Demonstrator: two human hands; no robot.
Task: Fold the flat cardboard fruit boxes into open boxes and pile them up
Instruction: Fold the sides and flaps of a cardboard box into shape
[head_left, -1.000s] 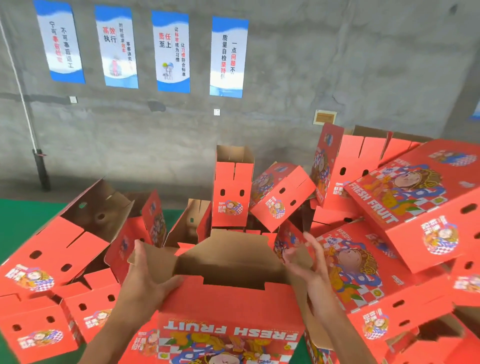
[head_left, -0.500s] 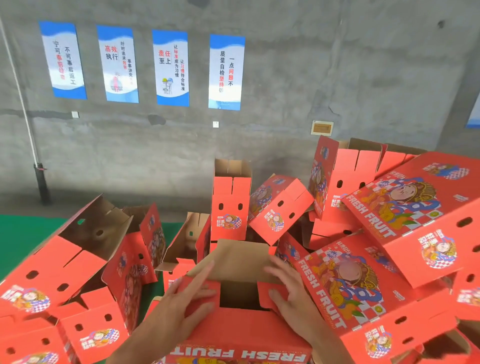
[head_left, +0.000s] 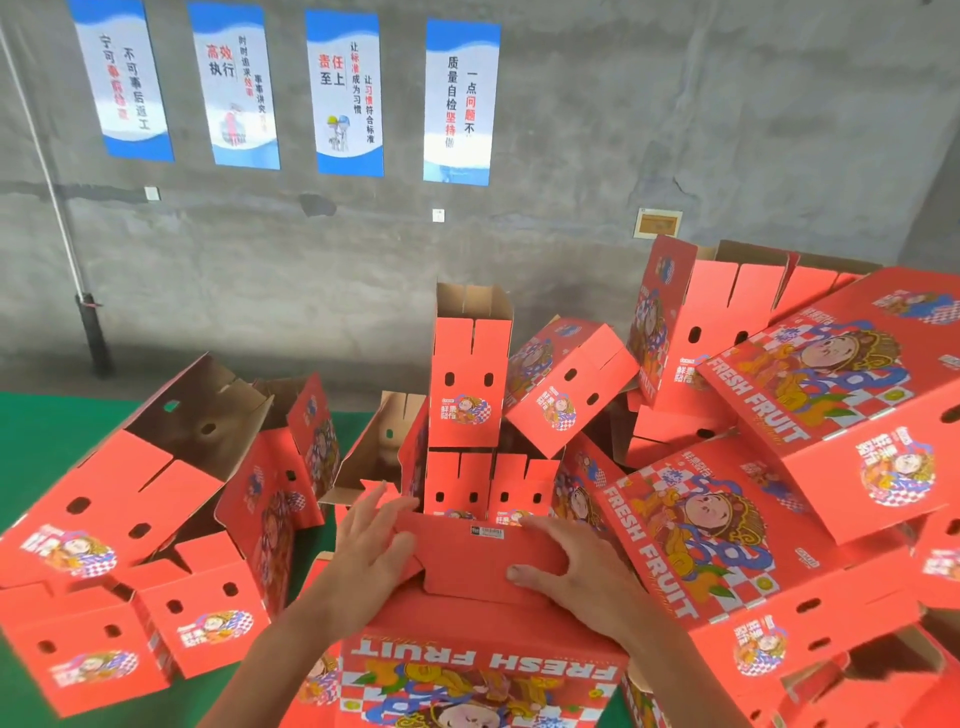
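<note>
I see my left hand (head_left: 371, 545) lying flat, fingers straight and spread, pressing the left end of a red flap (head_left: 483, 558); my right hand (head_left: 569, 564) presses the right end the same way, thumb out along the flap's near edge. The flap lies across the top of the box (head_left: 483, 670) (its "FRESH FRUIT" print reads upside down to me) at the near middle of the green floor (head_left: 31, 447). Folded boxes (head_left: 810, 467) are heaped around it, highest on the right, below a concrete wall (head_left: 675, 130) with four posters (head_left: 345, 93).

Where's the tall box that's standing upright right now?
In the head view, the upright box stands at centre, beyond both hands, before the grey wall, with a tilted box just to its right.
</note>
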